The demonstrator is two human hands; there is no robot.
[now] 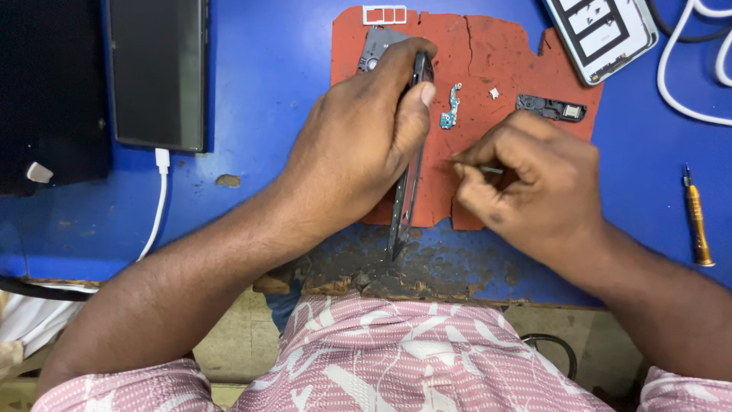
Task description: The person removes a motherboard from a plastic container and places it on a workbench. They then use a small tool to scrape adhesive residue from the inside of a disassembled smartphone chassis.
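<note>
Left hand [358, 145] gripped a thin dark phone frame [406, 191] stood on edge, thumb pressed along its top, likely to steady it and expose its side. Right hand [526, 179], at 3 o'clock of the frame, pinched a thin metal tool [488, 169], tip aimed at the frame. Both sat over a torn red rubber mat [488, 53], where a small blue-green circuit strip [451, 107] lay at 12 o'clock, kept within reach. An orange-handled screwdriver [697, 221] lay far at 3 o'clock.

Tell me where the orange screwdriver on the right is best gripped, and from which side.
Take the screwdriver by its orange handle, coming from above. It lies flat on the blue table, thin tip pointing away, apart from the right hand. The handle is its thickest part, with bare table on both sides for fingers.
</note>
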